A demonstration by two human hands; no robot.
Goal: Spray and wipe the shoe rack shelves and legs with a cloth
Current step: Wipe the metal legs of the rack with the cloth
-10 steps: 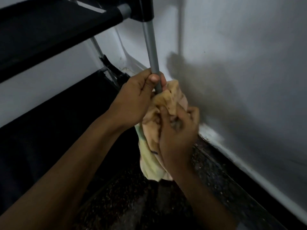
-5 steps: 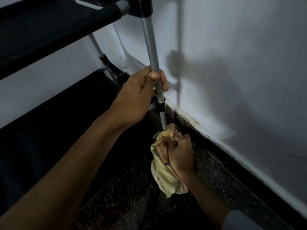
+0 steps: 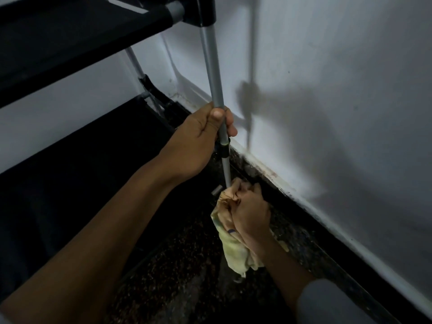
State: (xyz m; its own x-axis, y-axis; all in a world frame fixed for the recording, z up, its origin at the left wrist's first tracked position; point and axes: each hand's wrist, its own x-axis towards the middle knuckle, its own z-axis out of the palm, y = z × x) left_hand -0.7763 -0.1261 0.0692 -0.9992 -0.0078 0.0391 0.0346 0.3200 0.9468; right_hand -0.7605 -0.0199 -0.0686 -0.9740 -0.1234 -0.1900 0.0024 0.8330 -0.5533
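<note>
Two hands on one leg: both work the front grey metal leg (image 3: pixel 214 66) of the shoe rack, taken as landmark for all places below.
Change, cloth: one second back the yellow cloth (image 3: pixel 230 242) was bunched high on the leg, just under the left hand; it now sits at the leg's foot, well below the black joint collar (image 3: pixel 225 149).
Change, right hand: the right hand (image 3: pixel 249 212) has travelled down the leg with the cloth; over the last half second it has hardly shifted.
Change, left hand: the left hand (image 3: pixel 201 141) has kept its place just above the collar.
Meaning: judged as one full downward wipe of this leg, now at the bottom of the stroke; the rear leg (image 3: pixel 134 63) and the shelves remain to be judged separately.
Left fingers: curled tight around the tube, thumb pressed flat on its front, steadying it.
Right fingers: pressed together in a fist, clenching the cloth around the tube; the loose tail hangs below the fist.
Upper shelf (image 3: pixel 77 33): black fabric, left of and above the leg.
Lower shelf (image 3: pixel 77 164): dark, left of the leg, behind the left forearm.
Edges: the white wall (image 3: pixel 327 90) and its dark skirting strip (image 3: pixel 327 232) run close on the leg's right; the speckled floor (image 3: pixel 177 272) lies just beneath the fist.
Room: none further down; tight to the right; clear upward along the tube as far as the collar and left hand.
Risk: judged that knuckles could scrape the skirting.
</note>
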